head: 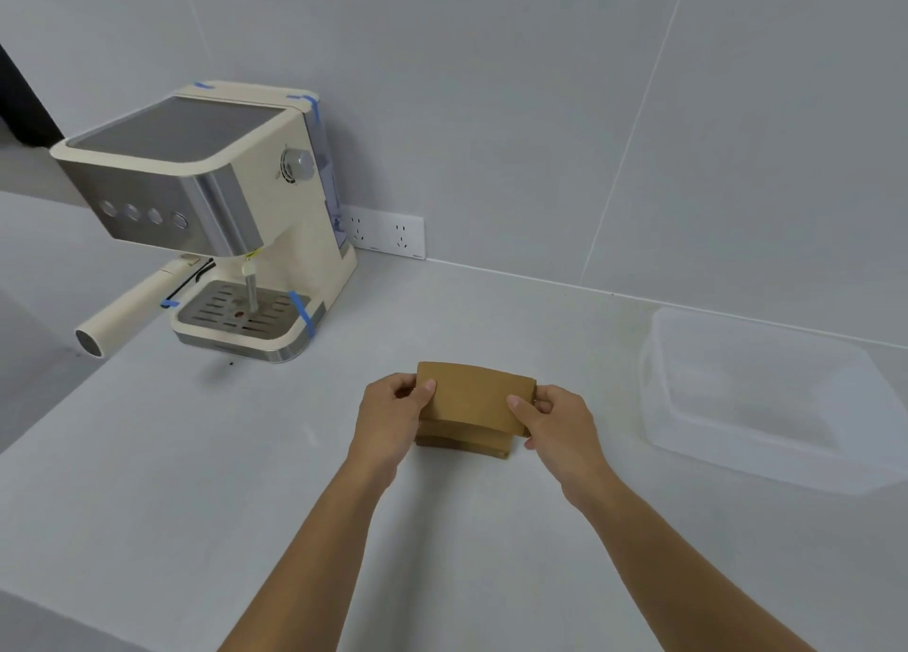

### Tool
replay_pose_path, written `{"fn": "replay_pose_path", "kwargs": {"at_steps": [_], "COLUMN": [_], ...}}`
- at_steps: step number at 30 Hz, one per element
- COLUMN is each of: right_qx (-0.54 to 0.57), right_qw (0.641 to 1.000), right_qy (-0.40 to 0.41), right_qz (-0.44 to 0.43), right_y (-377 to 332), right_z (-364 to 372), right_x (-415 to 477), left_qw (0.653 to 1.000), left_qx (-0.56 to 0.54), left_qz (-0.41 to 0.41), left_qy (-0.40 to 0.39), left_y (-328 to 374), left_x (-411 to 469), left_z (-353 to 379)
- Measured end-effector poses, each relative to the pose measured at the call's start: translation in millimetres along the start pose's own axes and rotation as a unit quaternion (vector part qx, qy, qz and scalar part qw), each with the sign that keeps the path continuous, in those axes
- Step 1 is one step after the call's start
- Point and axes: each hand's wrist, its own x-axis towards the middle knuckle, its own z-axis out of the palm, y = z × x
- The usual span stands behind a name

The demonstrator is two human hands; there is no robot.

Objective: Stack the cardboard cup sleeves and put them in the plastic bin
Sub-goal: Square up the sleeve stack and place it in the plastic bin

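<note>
gripping sleeve stack (471, 406) both ends; lower sleeves partly hidden.

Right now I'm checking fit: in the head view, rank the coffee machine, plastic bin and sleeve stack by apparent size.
1. coffee machine
2. plastic bin
3. sleeve stack, clearly smallest

Machine and bin look close; distance blurs that ranking.

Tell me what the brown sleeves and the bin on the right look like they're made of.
Cup sleeves: matte brown cardboard, flat and stiff-edged, held by the left hand and right hand. Plastic bin: cloudy translucent plastic, likely semi-rigid, since the counter shows through its walls.
</note>
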Motion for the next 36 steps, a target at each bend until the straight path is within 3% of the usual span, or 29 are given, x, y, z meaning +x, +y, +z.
{"fn": "replay_pose_path", "kwargs": {"at_steps": [10,21,27,31,36], "right_qx": [-0.059,-0.139,-0.042,-0.001,0.023], "right_qw": [0.996,0.986,0.98,0.974,0.971], "right_qy": [0.022,0.014,-0.004,-0.032,-0.059], "right_qz": [0.069,0.086,0.192,0.225,0.231], "right_y": [13,16,14,5,8], "right_z": [22,24,18,18,23], "right_x": [12,20,34,43,47], "left_qw": [0.996,0.987,0.972,0.954,0.951], "left_qx": [0.066,0.114,0.079,0.103,0.124], "left_qz": [-0.053,-0.104,-0.204,-0.228,-0.22], "left_qy": [-0.02,-0.041,-0.089,-0.167,-0.179], "left_y": [-29,-35,-18,-9,-6], "left_x": [29,44,56,64,63], "left_z": [-4,-7,-17,-21,-16]}}
